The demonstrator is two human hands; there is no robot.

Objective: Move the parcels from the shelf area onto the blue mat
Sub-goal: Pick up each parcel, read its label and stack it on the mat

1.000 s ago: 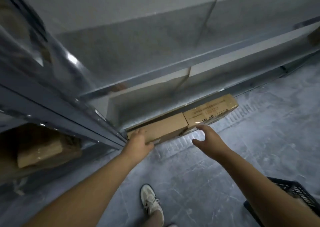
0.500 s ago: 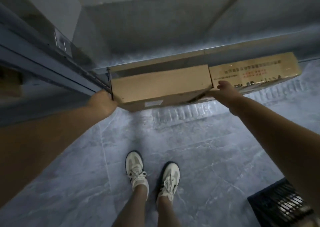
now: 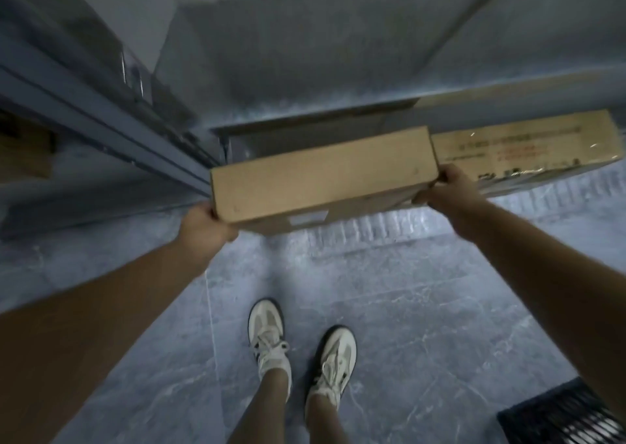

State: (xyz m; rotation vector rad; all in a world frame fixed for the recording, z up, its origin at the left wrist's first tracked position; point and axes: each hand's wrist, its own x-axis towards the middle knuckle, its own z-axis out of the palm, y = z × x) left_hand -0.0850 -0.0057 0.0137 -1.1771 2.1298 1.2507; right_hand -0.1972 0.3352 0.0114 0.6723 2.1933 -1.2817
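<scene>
Two hands clamp a plain box (image 3: 323,176) by its ends, left hand (image 3: 203,228) at the left corner, right hand (image 3: 447,191) at the right. Box sits at the shelf (image 3: 315,125) edge, touching a printed box (image 3: 528,149) on its right. Sneakers (image 3: 267,335) on grey floor (image 3: 423,308).

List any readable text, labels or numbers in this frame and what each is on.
Nothing can be quoted; all print is blurred.
Taped box on the shelf: dark and red print lines, illegible.
Plain box held by left hand and right hand: pale sticker on its near face, no text legible.
Shoes and black crate: no readable marks.
</scene>
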